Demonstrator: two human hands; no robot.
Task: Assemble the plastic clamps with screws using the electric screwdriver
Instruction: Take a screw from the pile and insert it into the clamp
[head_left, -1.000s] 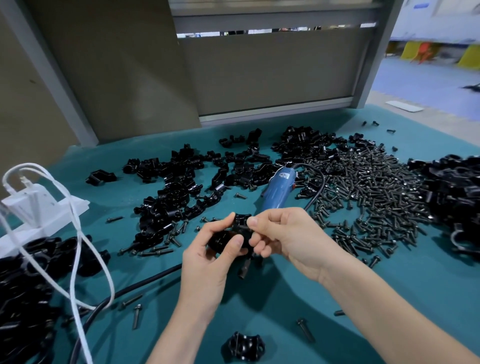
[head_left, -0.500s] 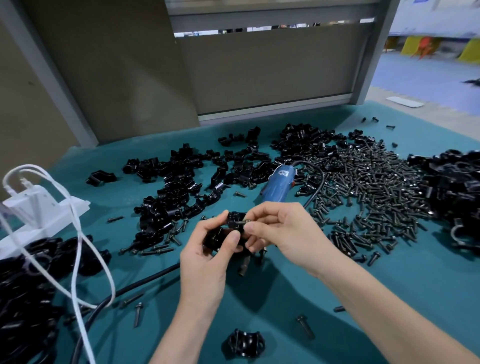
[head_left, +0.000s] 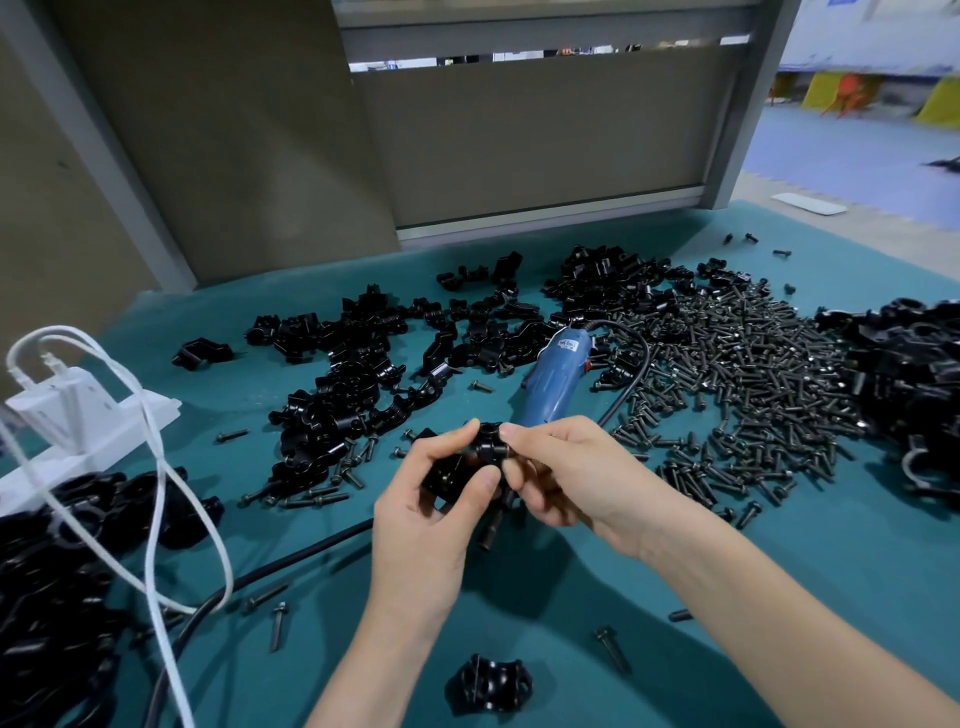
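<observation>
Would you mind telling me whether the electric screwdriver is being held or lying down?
Lying down: the screwdriver rests on the mat; the left hand and right hand grip a clamp.

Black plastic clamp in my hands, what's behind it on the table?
The blue electric screwdriver lies behind the black plastic clamp, its black cord curving right. The left hand and right hand hide its front end.

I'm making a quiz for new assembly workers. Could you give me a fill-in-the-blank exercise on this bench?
The left hand and right hand grip one clamp made of ___ plastic.
The electric screwdriver lying on the mat has a ___ body.
The big screw pile lies on the person's ___ side.
Missing: black; blue; right.
</observation>
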